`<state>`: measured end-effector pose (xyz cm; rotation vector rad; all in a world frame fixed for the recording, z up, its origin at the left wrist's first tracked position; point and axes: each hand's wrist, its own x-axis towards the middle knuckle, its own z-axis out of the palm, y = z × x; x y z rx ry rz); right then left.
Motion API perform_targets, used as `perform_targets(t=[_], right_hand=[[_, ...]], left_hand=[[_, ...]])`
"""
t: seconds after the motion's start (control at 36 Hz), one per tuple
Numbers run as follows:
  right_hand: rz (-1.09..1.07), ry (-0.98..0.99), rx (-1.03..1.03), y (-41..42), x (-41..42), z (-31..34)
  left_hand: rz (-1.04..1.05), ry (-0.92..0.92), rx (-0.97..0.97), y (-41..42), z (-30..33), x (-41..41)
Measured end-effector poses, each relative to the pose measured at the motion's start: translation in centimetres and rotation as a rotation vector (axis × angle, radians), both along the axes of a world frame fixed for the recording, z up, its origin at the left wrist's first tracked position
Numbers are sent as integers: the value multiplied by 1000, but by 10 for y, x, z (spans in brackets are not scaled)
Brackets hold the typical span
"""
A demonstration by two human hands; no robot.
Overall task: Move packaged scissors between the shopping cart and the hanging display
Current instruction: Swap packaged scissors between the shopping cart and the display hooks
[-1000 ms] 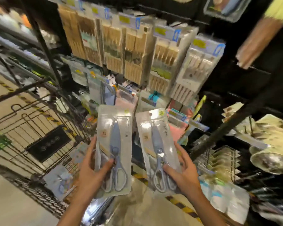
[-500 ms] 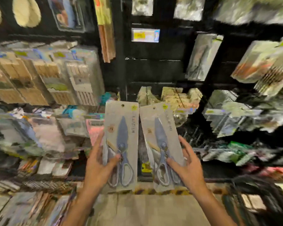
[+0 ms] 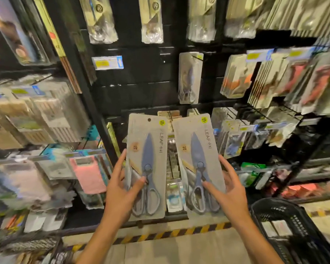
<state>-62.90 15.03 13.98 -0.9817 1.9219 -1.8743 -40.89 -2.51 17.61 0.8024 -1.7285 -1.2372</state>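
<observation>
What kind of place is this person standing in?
Most likely a shop's kitchenware aisle. Carded packs hang on a black peg wall with a yellow-and-blue price tag, a black plastic shopping basket sits right, and each hand holds a grey-carded pack of blue scissors.

A black plastic basket [image 3: 286,223] sits at the floor's right edge; yellow-black hazard tape [image 3: 170,234] lines the floor; pink packets [image 3: 89,176] hang at left.
</observation>
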Motion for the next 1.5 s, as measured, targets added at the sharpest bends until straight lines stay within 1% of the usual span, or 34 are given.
perform_targets(t=[0.33, 0.61, 0.83, 1.08, 1.28, 1.5], right_hand=[[-18, 20, -74, -35, -50, 17], [-32, 53, -121, -83, -110, 38], [-54, 47, -156, -117, -139, 48], [-19, 39, -172, -135, -177, 60], [36, 53, -197, -142, -212, 75], [52, 48, -225, -156, -238, 75]], left_hand=[[-64, 34, -82, -44, 13, -56], [-114, 113, -82, -96, 23, -122], [-109, 93, -137, -121, 40, -155], [-75, 83, -173, -131, 51, -190], [-28, 127, -177, -127, 59, -219], [0, 99, -190, -124, 66, -240]])
